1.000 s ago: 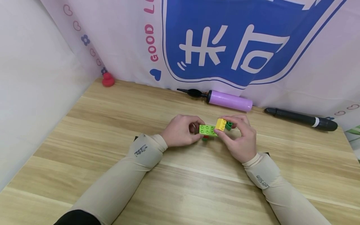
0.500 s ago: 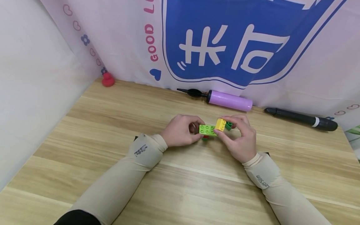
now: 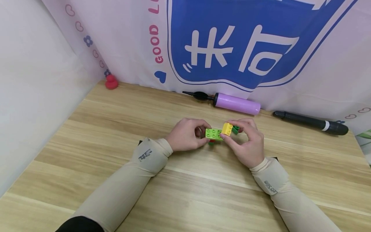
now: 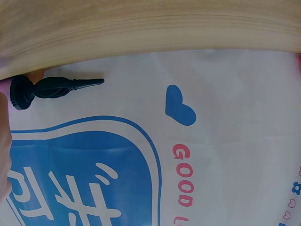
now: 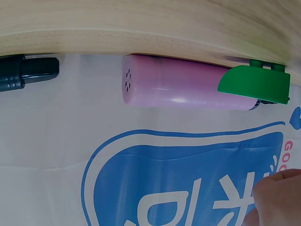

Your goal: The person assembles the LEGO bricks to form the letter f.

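Both narrow pinches persist (no visible shift): left fingers (image 3: pixel 202 122) on lime brick (image 3: pixel 213 133), right fingers (image 3: pixel 232 142) on yellow brick (image 3: pixel 227 129)

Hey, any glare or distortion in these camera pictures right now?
Right wrist: a bright glint on the purple pump, and the table edge bows; left wrist: that edge bows too; head: brighter overall, studs visible on the yellow brick.

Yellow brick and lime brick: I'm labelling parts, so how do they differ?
The yellow brick points its studs sideways; the lime brick shows its studs upward. The yellow brick looks shorter than the lime brick. The right hand pinches the yellow brick, the left hand the lime brick. Both have studs.
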